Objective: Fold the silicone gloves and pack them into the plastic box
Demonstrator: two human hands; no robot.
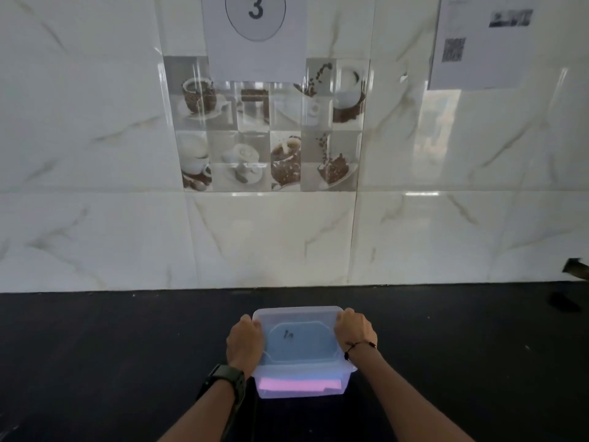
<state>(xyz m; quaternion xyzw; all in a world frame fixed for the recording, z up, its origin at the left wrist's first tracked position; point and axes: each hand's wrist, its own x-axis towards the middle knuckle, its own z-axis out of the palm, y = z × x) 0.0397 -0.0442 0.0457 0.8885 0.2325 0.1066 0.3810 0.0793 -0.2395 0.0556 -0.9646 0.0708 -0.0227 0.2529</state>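
A translucent plastic box point(301, 386) stands on the black counter, low in the middle of the head view. Its clear lid point(302, 339) lies on top, with a small dark mark on it. Through the front wall a pink silicone glove point(299, 383) shows, lying folded inside. My left hand point(243, 341) grips the lid's left edge, a dark watch on that wrist. My right hand point(353, 330) grips the lid's right edge, a thin black cord around its wrist. Both hands press against the box sides.
The black counter point(111, 346) runs to a white marble-tiled wall point(287, 244) close behind the box. A paper sheet with the number 3 point(255, 14) hangs on the wall. A dark object point(575, 267) sits at the far right edge.
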